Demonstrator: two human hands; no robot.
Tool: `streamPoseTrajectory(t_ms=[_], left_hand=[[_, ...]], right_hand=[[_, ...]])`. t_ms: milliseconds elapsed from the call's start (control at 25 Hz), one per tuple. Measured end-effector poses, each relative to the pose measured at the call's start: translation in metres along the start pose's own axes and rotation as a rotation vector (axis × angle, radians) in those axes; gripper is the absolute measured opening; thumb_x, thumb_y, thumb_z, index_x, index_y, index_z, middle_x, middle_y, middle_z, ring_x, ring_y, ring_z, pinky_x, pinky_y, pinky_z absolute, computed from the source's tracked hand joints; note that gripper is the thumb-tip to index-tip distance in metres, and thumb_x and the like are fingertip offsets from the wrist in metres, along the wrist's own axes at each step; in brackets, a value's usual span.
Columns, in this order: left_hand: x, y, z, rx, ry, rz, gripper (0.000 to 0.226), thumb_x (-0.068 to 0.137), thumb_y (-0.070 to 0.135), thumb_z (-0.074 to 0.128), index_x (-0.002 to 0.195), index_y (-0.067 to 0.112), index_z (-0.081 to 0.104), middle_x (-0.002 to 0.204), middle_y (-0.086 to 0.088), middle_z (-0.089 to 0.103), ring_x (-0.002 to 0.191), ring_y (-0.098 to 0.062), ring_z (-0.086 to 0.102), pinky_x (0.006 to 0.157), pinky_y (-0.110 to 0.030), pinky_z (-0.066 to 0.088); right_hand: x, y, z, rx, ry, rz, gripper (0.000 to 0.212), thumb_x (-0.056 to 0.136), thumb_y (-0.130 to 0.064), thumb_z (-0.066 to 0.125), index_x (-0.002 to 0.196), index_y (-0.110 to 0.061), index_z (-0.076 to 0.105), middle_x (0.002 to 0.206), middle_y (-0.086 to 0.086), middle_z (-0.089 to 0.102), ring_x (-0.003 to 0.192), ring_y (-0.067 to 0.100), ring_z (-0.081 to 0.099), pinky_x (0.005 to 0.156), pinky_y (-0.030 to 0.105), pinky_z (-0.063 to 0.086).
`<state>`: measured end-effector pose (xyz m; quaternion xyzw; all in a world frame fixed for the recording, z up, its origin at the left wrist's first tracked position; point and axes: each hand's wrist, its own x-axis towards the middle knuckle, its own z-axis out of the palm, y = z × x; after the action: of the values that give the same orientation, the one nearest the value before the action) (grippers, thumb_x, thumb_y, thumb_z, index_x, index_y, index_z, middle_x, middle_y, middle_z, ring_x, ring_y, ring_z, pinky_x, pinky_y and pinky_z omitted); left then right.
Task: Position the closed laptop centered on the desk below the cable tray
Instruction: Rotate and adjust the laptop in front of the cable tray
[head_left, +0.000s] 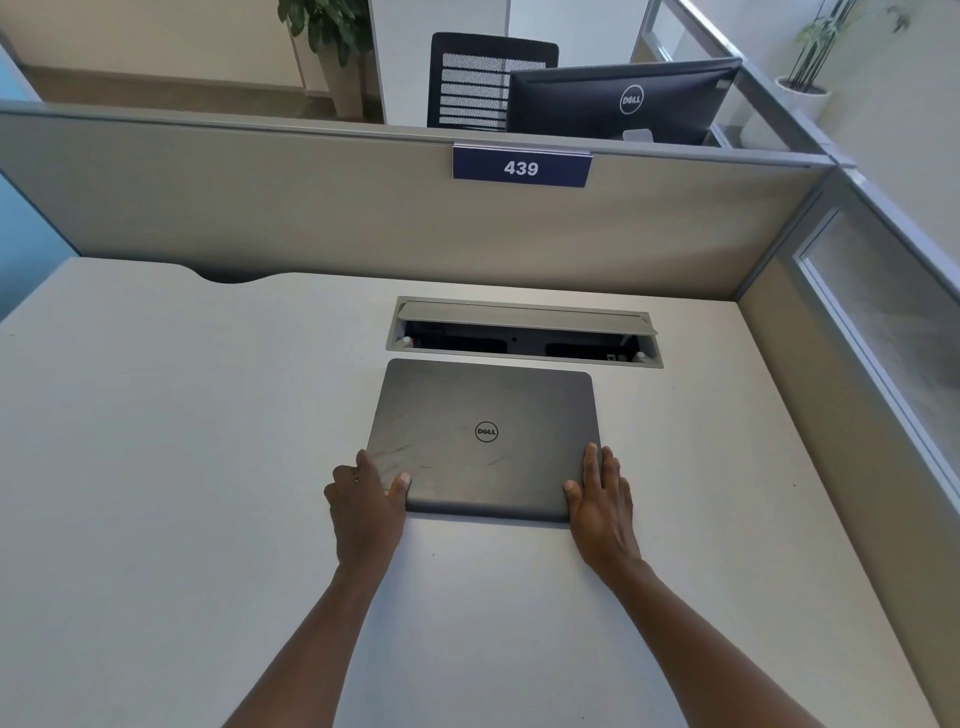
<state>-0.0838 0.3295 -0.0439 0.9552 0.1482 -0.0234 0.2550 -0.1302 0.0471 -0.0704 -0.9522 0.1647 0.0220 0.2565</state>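
Note:
A closed dark grey laptop (483, 415) with a round logo lies flat on the white desk (182, 467). Its far edge sits just in front of the cable tray (524, 343), whose lid is flipped up. My left hand (366, 512) grips the laptop's near left corner, thumb on the lid and fingers around the side. My right hand (602, 499) rests against the near right corner, fingers stretched along the right edge and thumb on the lid.
A beige partition (311, 208) with a blue "439" sign (521, 167) stands behind the desk. A glazed side panel (883, 322) borders the right. Beyond the partition are a monitor's back (623, 101), a black chair (478, 78) and plants.

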Motion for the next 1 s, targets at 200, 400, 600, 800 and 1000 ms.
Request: streamPoseTrajectory(t_ms=[200, 400, 600, 800, 1000], left_hand=[[-0.027, 0.027, 0.004, -0.296, 0.190, -0.274, 0.077, 0.082, 0.019, 0.074, 0.147, 0.004, 0.035, 0.146, -0.022, 0.037, 0.128, -0.047, 0.038, 0.098, -0.057, 0.042], [-0.057, 0.068, 0.015, -0.759, 0.113, -0.682, 0.081, 0.084, 0.015, 0.072, 0.150, 0.006, 0.026, 0.152, -0.021, 0.029, 0.134, -0.043, 0.036, 0.099, -0.050, 0.041], [-0.062, 0.080, 0.025, -0.968, -0.087, -0.898, 0.063, 0.086, 0.019, 0.071, 0.139, 0.002, 0.042, 0.142, -0.023, 0.047, 0.114, -0.040, 0.060, 0.085, -0.045, 0.053], [-0.058, 0.090, 0.024, -1.205, -0.086, -0.957, 0.036, 0.085, 0.020, 0.068, 0.110, 0.004, 0.048, 0.111, -0.021, 0.060, 0.065, -0.021, 0.058, 0.059, -0.026, 0.046], [-0.052, 0.094, 0.021, -1.237, -0.097, -1.038, 0.050, 0.086, 0.023, 0.069, 0.126, 0.005, 0.045, 0.137, -0.020, 0.048, 0.089, -0.029, 0.062, 0.081, -0.038, 0.053]], right_hand=[[0.002, -0.002, -0.002, -0.032, -0.011, 0.017, 0.065, 0.104, -0.035, 0.035, 0.158, -0.013, 0.008, 0.166, 0.016, 0.006, 0.153, 0.033, 0.004, 0.124, 0.047, 0.008], [0.018, -0.017, -0.002, -0.151, 0.015, -0.107, 0.064, 0.101, -0.028, 0.041, 0.157, -0.009, 0.016, 0.167, 0.016, 0.005, 0.154, 0.033, 0.002, 0.123, 0.043, 0.002], [0.051, -0.037, -0.008, -0.181, -0.078, -0.188, 0.064, 0.100, -0.032, 0.043, 0.156, -0.010, 0.020, 0.166, 0.014, 0.013, 0.154, 0.032, 0.007, 0.123, 0.044, 0.006], [0.087, -0.058, -0.017, -0.230, -0.115, -0.275, 0.059, 0.094, -0.035, 0.051, 0.144, -0.007, 0.038, 0.158, 0.016, 0.031, 0.147, 0.033, 0.025, 0.120, 0.047, 0.022], [0.121, -0.070, -0.024, -0.255, -0.150, -0.321, 0.060, 0.093, -0.038, 0.054, 0.141, -0.006, 0.041, 0.154, 0.018, 0.036, 0.142, 0.034, 0.033, 0.118, 0.047, 0.029]])
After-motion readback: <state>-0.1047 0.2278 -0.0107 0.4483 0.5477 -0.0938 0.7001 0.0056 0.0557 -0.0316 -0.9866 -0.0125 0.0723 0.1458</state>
